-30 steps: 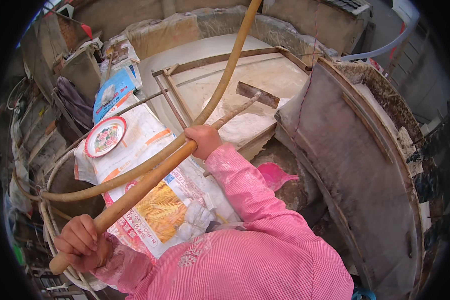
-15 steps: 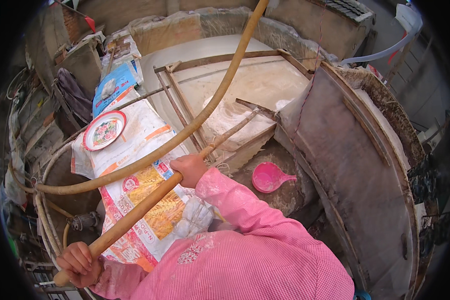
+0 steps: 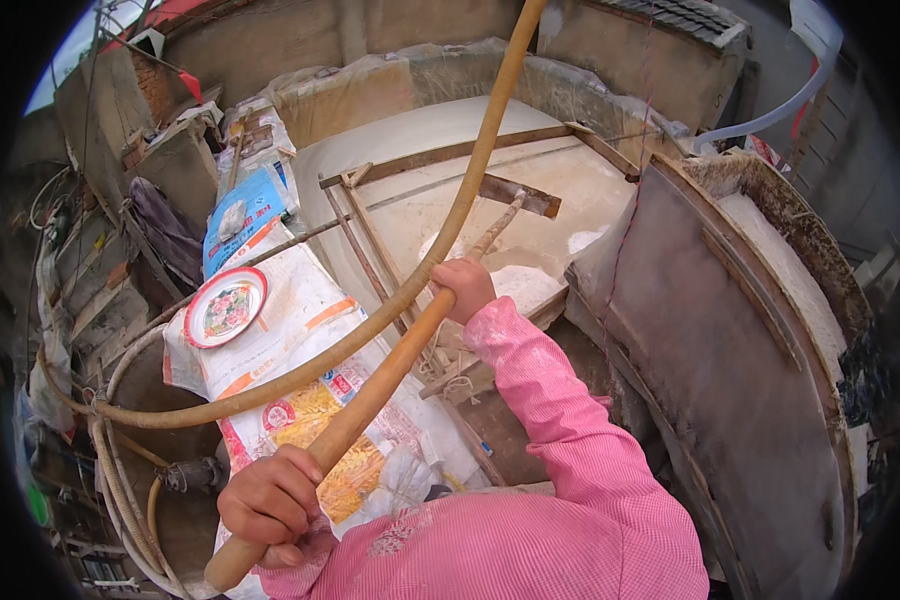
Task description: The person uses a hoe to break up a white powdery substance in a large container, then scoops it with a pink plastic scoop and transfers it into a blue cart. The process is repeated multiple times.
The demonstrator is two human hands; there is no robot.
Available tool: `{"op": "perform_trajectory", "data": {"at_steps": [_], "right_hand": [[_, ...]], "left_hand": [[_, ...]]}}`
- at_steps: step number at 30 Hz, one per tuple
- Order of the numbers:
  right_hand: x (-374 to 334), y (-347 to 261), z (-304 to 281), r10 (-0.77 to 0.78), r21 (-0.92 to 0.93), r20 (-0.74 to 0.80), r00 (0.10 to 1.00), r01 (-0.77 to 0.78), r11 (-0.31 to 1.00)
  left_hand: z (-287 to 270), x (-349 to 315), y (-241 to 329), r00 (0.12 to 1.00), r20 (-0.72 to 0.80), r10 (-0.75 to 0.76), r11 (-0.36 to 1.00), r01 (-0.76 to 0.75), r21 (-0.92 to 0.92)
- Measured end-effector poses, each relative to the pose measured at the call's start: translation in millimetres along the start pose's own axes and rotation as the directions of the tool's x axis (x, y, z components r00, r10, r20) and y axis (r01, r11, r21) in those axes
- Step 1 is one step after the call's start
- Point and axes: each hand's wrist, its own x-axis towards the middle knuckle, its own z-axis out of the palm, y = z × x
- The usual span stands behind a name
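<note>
I see both hands fastened on one long wooden pole (image 3: 380, 392), which slants from the lower left up toward the centre. The left hand (image 3: 272, 505) grips it close to its butt end, fingers curled right round. The right hand (image 3: 465, 288) grasps it farther up, just beside a thick yellowish hose (image 3: 486, 150) that arcs across my view.

At the pole's far end, a narrow flat board (image 3: 540, 200) sits crosswise over a pale surface (image 3: 560, 165) bordered by a wooden frame (image 3: 400, 162); I cannot tell whether the board touches it. A white patch of material (image 3: 520, 283) lies near the frame's close edge, beyond the right hand.

Below the pole I make out a printed white sack (image 3: 300, 290), with a red-rimmed flowered plate (image 3: 226, 307) on it and a blue sack (image 3: 250, 215) farther back. To the right leans a broad grey-brown panel (image 3: 740, 370), and behind it a trough (image 3: 835, 270) holds whitish material. Pink checked sleeves (image 3: 570, 410) cover both arms.
</note>
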Motion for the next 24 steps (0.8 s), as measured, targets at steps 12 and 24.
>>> {"op": "perform_trajectory", "data": {"at_steps": [12,24], "right_hand": [[-54.9,24.4,35.6,0.487,0.274,-0.147,0.861,-0.438,0.856],[-64.3,-144.1,22.0,0.366,0.121,0.062,0.929,-0.371,0.921]], "left_hand": [[53.0,26.0,-32.1,0.976,0.045,-0.215,0.957,0.202,0.208],[38.4,-37.3,86.0,0.978,-0.149,0.146,0.934,-0.087,0.345]]}}
